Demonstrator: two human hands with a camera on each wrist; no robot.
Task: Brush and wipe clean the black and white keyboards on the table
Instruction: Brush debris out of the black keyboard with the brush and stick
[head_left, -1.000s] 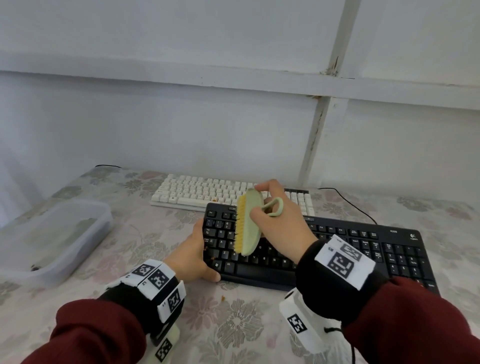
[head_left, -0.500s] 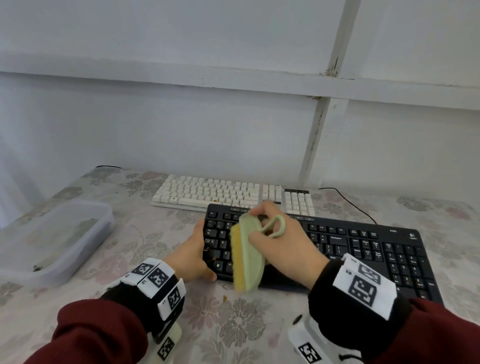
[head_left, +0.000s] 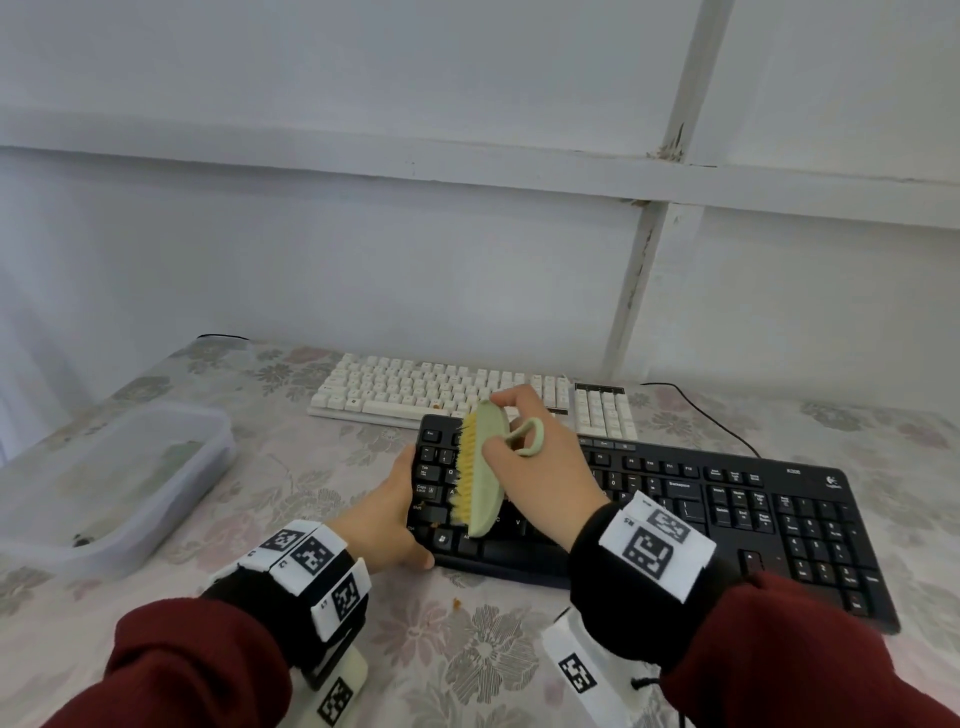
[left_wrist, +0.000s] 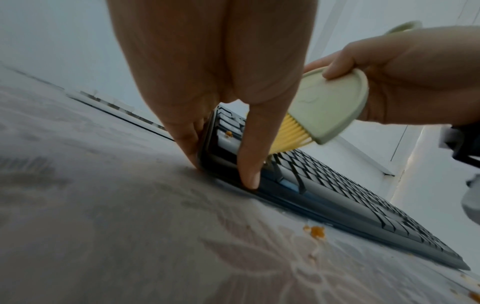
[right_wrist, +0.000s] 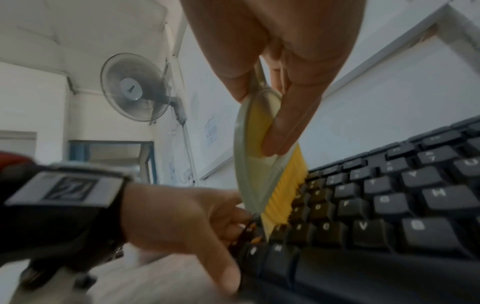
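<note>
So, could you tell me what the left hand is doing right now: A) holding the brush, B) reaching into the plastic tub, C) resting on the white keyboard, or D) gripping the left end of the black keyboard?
D: the left hand grips the black keyboard at its left end, while the right hand holds the brush.

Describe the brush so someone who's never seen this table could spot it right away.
On the flowered table lie two keyboards; look at the nearer, black keyboard. At its left end, the right hand holds the brush: pale green oval back, yellow bristles, the only green and yellow thing there.
</note>
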